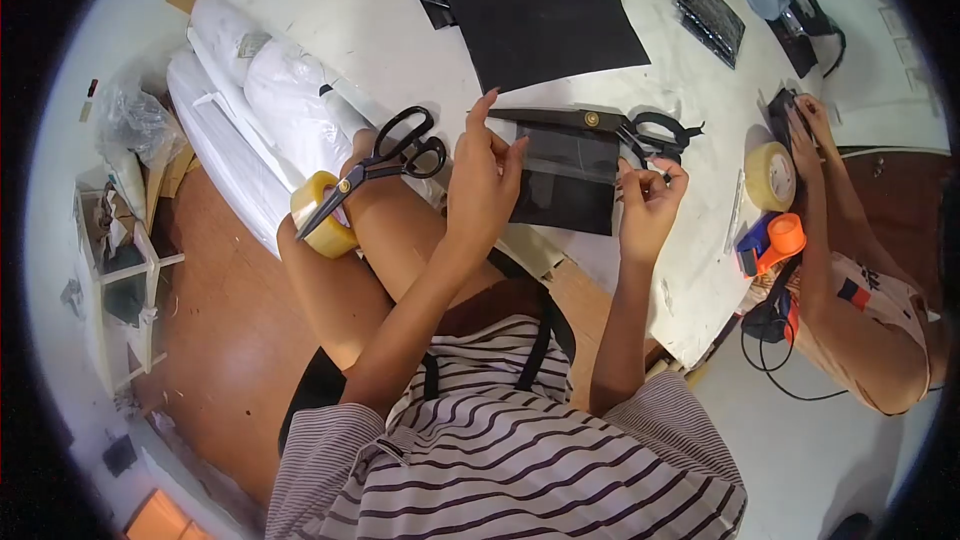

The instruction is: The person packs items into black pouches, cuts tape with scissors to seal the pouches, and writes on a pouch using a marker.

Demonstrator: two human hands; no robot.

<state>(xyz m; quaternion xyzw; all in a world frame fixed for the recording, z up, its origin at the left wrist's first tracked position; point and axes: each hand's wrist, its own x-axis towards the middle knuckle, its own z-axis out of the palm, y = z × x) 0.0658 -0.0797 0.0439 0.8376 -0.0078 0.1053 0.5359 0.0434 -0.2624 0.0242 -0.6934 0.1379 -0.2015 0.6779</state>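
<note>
A flat black rectangular piece (565,202) with a shiny clear strip across it lies in front of me at the table's edge. My left hand (485,180) is at its left side, fingers apart and index finger stretched up. At its right edge, my right hand (652,205) has thumb and fingers closed together; what they pinch is too small to make out. Black-handled scissors (592,120) lie just beyond the piece, blades pointing left. On my legs rest a second pair of scissors (368,168) and a roll of clear tape (325,220).
A large black sheet (540,10) covers the table's far middle. Plastic-wrapped packets (712,25) lie beyond it. At right are a tape roll (770,177), an orange tape dispenser (785,238) and another person's hands (803,130). White wrapped rolls (290,90) lean at left.
</note>
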